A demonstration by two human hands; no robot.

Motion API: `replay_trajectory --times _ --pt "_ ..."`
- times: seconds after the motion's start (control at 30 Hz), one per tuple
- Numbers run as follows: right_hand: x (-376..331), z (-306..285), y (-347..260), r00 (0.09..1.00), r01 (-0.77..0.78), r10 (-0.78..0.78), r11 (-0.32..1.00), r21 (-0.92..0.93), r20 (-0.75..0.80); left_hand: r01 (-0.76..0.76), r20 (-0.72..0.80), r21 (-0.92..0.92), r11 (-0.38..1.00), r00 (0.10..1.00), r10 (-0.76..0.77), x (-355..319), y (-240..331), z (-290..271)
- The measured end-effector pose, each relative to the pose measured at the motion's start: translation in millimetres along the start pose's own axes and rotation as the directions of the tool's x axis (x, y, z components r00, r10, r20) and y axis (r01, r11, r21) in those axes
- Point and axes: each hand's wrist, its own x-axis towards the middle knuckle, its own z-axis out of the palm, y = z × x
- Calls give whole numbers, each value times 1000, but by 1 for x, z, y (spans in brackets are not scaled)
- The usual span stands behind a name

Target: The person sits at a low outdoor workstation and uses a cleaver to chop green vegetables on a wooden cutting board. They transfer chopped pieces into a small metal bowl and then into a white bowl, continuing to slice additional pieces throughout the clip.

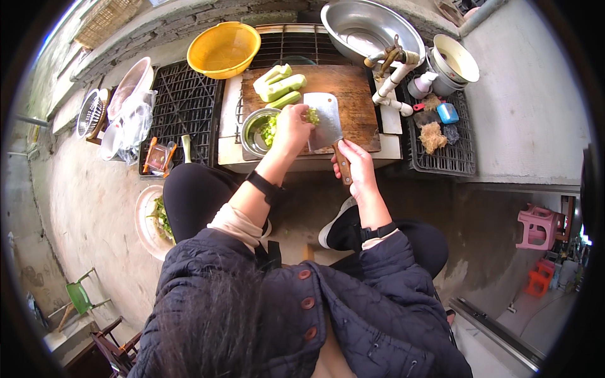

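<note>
My right hand (357, 165) is wrapped round the wooden handle of a cleaver (326, 120), whose broad blade lies over the cutting board (356, 88). My left hand (292, 131) has bent fingers against the left side of the blade, among chopped green vegetable (312, 116); what lies under the fingertips is partly hidden. Just left of that hand, a metal bowl (252, 133) on the board's left edge contains more chopped pieces (269, 130). Peeled pale green stalk pieces (283, 88) lie at the back left of the board.
Behind the board stand a yellow basin (224, 50) and a large steel basin (372, 31). A tap pipe (394, 82) rises at its right. Black crates flank it; the right crate (463, 157) carries scrubbers (433, 137). A plate of leaves (150, 217) sits on the floor at left.
</note>
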Motion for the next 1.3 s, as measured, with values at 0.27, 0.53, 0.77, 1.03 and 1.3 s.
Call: replay_trajectory --times 0.27,0.53,0.77,1.03,1.3 --pt "-3 57 17 997 77 -75 957 -279 20 162 -30 -151 975 985 -168 -16 -67 -41" --pt "-6 66 10 981 175 -192 852 -493 17 -36 -204 26 999 978 41 -26 -75 -40" --pt "-6 66 9 991 122 -131 899 -421 8 -276 -290 342 899 878 380 -48 -35 -33" --pt "-8 63 8 989 140 -146 895 -423 18 -219 -357 357 908 866 349 -47 -43 -33" --pt "-12 63 5 988 141 -151 886 -441 13 -142 -182 602 786 933 309 -52 -48 -37"
